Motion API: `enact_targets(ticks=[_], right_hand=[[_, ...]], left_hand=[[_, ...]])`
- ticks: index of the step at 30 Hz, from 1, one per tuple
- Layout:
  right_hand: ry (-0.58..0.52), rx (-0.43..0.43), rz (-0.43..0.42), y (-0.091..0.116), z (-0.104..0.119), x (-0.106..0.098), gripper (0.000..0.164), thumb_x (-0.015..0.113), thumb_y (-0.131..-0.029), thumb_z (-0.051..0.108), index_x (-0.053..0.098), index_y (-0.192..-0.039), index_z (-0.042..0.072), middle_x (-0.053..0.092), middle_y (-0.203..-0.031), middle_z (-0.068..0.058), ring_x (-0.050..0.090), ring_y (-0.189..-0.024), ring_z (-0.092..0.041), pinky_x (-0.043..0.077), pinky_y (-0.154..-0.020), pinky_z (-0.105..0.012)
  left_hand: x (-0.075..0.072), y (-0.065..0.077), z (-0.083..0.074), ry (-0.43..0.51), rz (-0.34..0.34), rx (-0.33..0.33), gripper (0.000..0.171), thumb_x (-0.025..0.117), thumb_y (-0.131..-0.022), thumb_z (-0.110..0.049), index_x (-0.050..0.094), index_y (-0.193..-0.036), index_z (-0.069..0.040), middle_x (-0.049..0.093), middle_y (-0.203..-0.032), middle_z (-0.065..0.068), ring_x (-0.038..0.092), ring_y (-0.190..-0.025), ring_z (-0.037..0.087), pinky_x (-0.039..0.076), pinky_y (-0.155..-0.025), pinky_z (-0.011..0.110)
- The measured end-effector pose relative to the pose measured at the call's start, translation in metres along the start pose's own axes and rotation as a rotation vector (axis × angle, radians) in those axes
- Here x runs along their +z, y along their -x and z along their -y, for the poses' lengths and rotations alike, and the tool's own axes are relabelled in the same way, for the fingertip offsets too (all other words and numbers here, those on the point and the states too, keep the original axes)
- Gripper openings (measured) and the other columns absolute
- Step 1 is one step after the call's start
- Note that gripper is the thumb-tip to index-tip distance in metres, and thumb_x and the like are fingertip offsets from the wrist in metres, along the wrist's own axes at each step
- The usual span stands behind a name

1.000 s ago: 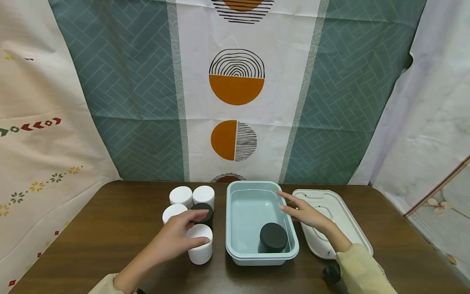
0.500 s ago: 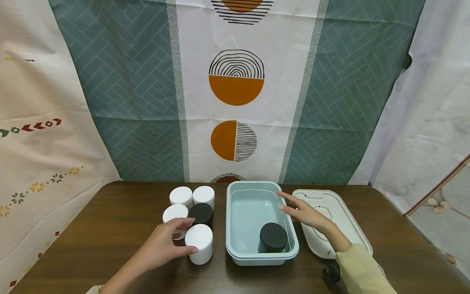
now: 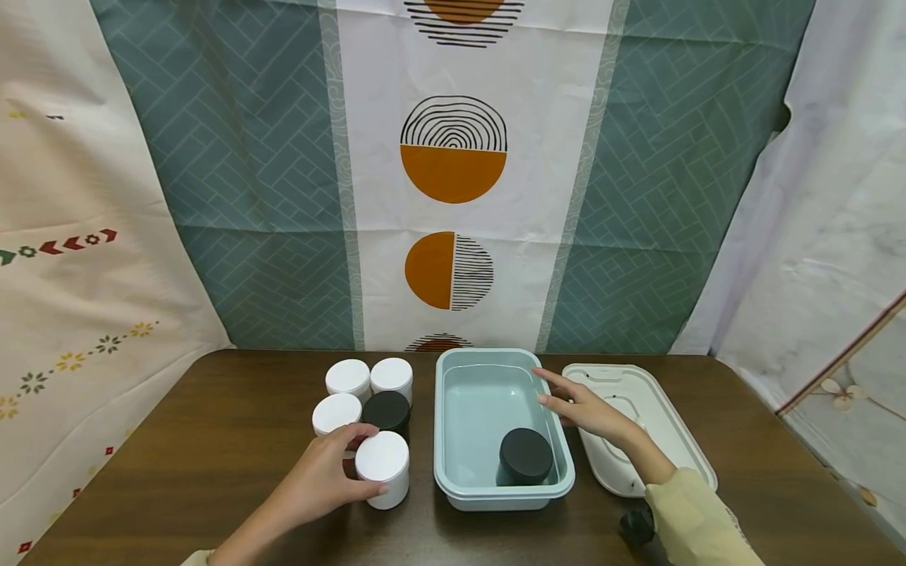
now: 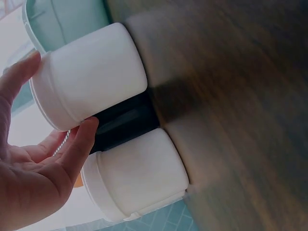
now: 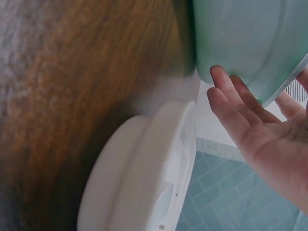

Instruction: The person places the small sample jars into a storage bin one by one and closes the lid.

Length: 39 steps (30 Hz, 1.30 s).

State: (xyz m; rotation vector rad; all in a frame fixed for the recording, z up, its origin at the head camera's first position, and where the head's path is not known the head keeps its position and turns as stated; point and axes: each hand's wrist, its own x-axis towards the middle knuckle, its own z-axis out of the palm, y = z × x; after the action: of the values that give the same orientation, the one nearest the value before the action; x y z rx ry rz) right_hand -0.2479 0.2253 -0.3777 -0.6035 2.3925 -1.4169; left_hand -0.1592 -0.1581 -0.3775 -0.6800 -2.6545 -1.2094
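The front white jar [image 3: 383, 464] stands upright on the table, and my left hand [image 3: 324, 475] pinches it near its lid, thumb on one side and fingers on the other. In the left wrist view, that jar [image 4: 96, 72] has a thumb [image 4: 24, 67] at its lid edge. Directly behind it is a black-lidded jar [image 3: 386, 410]. Another white jar [image 3: 336, 412] stands to the left. My right hand [image 3: 583, 409] rests at the right rim of a pale blue tub [image 3: 442, 440], its fingers loosely extended. A black jar [image 3: 526, 456] sits inside the tub's front end.
Two more white jars, a left one [image 3: 348, 377] and a right one [image 3: 392, 376], stand at the back of the group. A white lid [image 3: 679, 440] lies right of the tub on the brown table [image 3: 212, 472]. Patterned cloth [image 3: 269, 196] hangs behind.
My left hand has drawn back from over the black jar and come round the front white jar, its fingers now at that jar's lid. The right hand has stayed at the tub's rim.
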Motion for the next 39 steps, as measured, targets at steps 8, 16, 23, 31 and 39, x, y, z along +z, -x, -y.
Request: enact_targets(ticks=[8,16,23,31,39], right_hand=[[-0.02,-0.011,0.006,-0.002,0.0,-0.001,0.061,0.047,-0.095,0.029,0.019,-0.146,0.009,0.038,-0.133,-0.029,0.048,-0.114,-0.037,0.047,-0.086,-0.047],[-0.031,-0.006,0.006,-0.002,-0.001,0.0,0.061,0.047,-0.095,0.029,0.019,-0.146,0.01,0.036,-0.134,-0.029,0.047,-0.115,-0.038,0.047,-0.085,-0.047],[-0.03,-0.003,0.004,-0.001,-0.001,-0.001,0.061,0.047,-0.095,0.029,0.019,-0.146,0.01,0.036,-0.134,-0.03,0.048,-0.115,-0.038,0.048,-0.085,-0.046],[-0.046,-0.006,0.012,-0.001,-0.003,-0.001,0.061,0.047,-0.095,0.029,0.018,-0.146,0.009,0.032,-0.137,-0.03,0.046,-0.117,-0.039,0.047,-0.085,-0.046],[-0.038,0.005,0.006,-0.002,-0.004,0.0,0.061,0.047,-0.095,0.029,0.019,-0.146,0.01,0.033,-0.137,-0.03,0.045,-0.117,-0.04,0.047,-0.086,-0.048]], left_hand=[[-0.003,-0.002,-0.002,0.012,0.002,-0.008,0.059,0.084,-0.06,-0.021,0.057,-0.106,0.004,0.061,-0.103,0.01,0.062,-0.089,0.022,0.052,-0.074,0.026],[-0.015,-0.004,-0.016,0.042,-0.009,0.01,0.056,0.084,-0.06,-0.019,0.057,-0.105,0.001,0.06,-0.101,0.006,0.062,-0.087,0.019,0.052,-0.074,0.025],[-0.028,-0.012,-0.034,0.028,-0.057,0.057,0.055,0.084,-0.061,-0.022,0.058,-0.106,-0.003,0.061,-0.103,0.002,0.059,-0.089,0.016,0.051,-0.075,0.022],[-0.028,-0.024,-0.048,0.044,-0.067,0.065,0.054,0.084,-0.061,-0.019,0.059,-0.106,-0.004,0.062,-0.102,0.001,0.059,-0.088,0.015,0.051,-0.076,0.022],[-0.019,-0.039,-0.062,0.071,-0.067,0.079,0.052,0.083,-0.062,-0.019,0.059,-0.107,-0.007,0.061,-0.103,0.002,0.062,-0.086,0.014,0.051,-0.077,0.026]])
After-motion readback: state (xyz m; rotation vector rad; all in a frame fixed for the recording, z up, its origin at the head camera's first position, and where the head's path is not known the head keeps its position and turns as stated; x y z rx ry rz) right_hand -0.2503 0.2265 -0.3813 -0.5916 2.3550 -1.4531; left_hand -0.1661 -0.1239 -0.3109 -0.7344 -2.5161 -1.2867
